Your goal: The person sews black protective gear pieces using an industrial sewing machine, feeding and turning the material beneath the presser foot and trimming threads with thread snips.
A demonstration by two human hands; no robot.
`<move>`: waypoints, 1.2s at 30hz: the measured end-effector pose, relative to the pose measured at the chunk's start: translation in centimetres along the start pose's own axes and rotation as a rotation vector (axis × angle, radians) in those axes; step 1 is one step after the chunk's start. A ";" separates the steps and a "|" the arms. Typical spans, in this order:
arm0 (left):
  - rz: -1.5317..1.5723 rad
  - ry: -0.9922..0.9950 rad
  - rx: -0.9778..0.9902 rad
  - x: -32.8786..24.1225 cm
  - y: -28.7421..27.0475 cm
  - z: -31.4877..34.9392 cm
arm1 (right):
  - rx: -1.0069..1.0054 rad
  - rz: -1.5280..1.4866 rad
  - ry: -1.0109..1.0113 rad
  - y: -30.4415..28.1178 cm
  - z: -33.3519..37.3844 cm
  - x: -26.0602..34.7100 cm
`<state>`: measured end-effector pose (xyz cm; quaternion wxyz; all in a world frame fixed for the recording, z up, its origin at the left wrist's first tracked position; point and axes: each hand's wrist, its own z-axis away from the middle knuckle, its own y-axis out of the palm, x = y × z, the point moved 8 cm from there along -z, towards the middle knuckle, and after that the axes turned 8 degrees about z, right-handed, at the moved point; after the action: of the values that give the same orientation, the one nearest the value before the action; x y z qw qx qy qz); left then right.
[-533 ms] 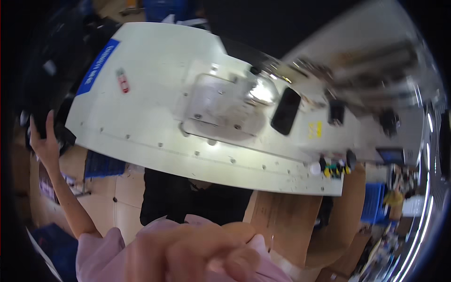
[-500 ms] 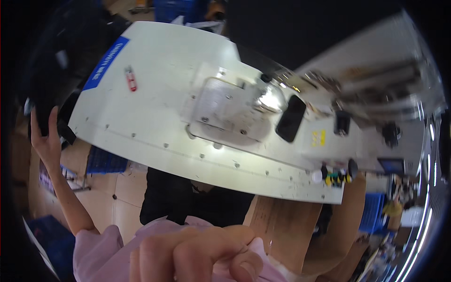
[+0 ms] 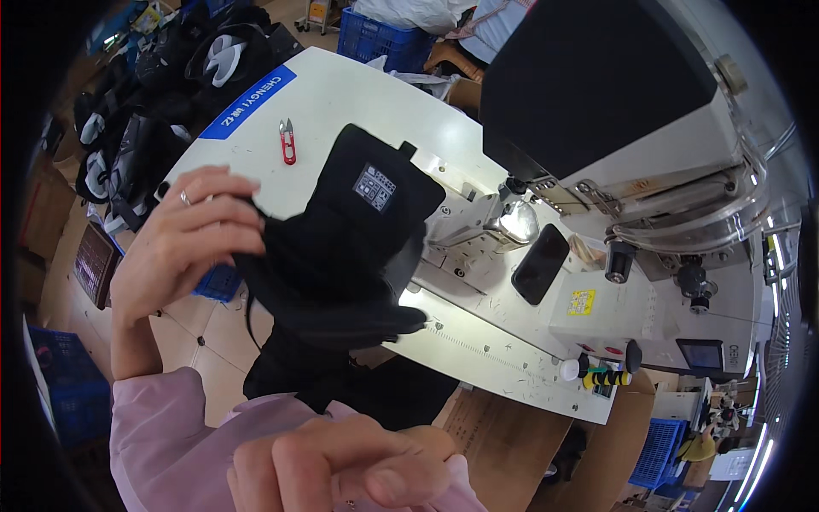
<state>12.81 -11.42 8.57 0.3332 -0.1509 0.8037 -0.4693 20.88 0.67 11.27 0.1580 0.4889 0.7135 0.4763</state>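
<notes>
My left hand (image 3: 189,243), with a ring on one finger, grips the left edge of a black fabric piece (image 3: 341,256) that looks like a soft bag or pouch. A flap with a small printed white label (image 3: 374,188) stands up on its far side. The piece hangs over the near edge of the white worktable (image 3: 384,98), left of the sewing machine's metal presser area (image 3: 512,220). Close to my chest, at the lower edge, my right hand (image 3: 341,465) has its fingers curled; its palm side is hidden.
Red-handled thread snips (image 3: 288,145) lie at the table's far left. The sewing machine head (image 3: 597,94) looms at the right. A black phone (image 3: 540,264) and thread spools (image 3: 601,375) are on its bed. Black goods (image 3: 141,154) are piled at left; a blue crate (image 3: 384,41) stands behind.
My left hand has come from the far left toward the table, bringing the black fabric piece over its edge. My right hand stays near my chest. The view has shifted.
</notes>
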 end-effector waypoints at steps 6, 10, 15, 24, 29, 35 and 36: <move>-0.084 -0.356 -0.193 1.9 -1.9 -1.8 | 0.064 -0.011 -0.079 -0.3 0.6 0.6; 0.404 -0.340 -0.318 0.0 0.4 -1.6 | 0.011 0.076 -0.017 -0.2 1.3 1.0; 0.060 -0.245 -0.091 -0.3 2.6 -2.0 | 0.096 0.404 -0.061 -3.2 2.3 4.3; 0.625 -0.245 -0.120 3.2 0.3 -2.1 | -0.017 1.902 0.074 -16.0 -2.2 7.7; 0.668 -0.281 0.050 5.1 -0.3 -2.1 | 0.093 1.865 0.099 -16.7 -3.9 3.0; 0.259 -0.164 0.248 1.0 -0.5 -1.8 | -0.005 1.707 0.021 -16.5 -5.0 1.6; 0.197 -0.090 0.212 -0.2 -1.0 -1.5 | 0.041 1.791 -0.073 -15.8 -4.9 1.7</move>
<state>11.89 -10.83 10.04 0.4273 -0.0564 0.7449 -0.5092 8.06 -1.51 0.90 -0.2590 0.8799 0.0676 0.3926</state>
